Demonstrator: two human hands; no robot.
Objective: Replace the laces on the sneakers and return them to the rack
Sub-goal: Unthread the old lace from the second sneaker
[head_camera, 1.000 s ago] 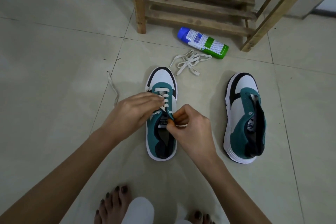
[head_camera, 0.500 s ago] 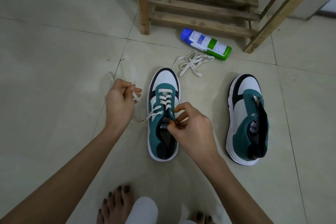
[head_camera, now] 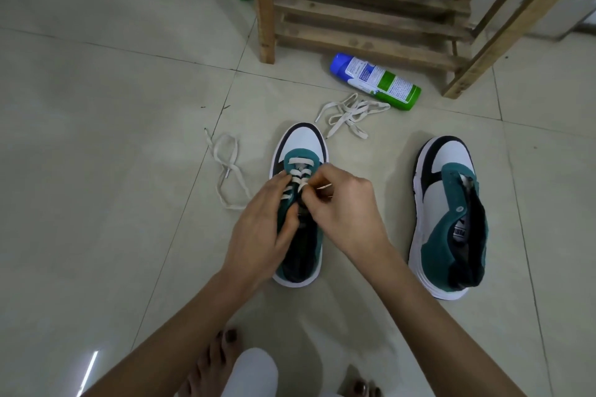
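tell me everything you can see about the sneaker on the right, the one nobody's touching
The right sneaker is a low-top with a white toe panel, black band round the toe, teal suede-looking upper and thick white sole. It has no lace: the eyelet flaps gape and the dark tongue and lining flop open, showing a white insole label. It rests on the tiled floor, toe pointing away toward the wooden rack, leaning slightly to one side. Neither hand touches it.

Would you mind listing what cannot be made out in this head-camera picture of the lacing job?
1. Upper eyelets of the left sneaker: covered by the left hand and right hand.
2. Which eyelet the lace enters: hidden under the fingers.
3. Top of the wooden rack: cut off by the upper edge.
4. Print on the spray can: too small to read.
5. Right sneaker eyelets: folded tongue hides them.
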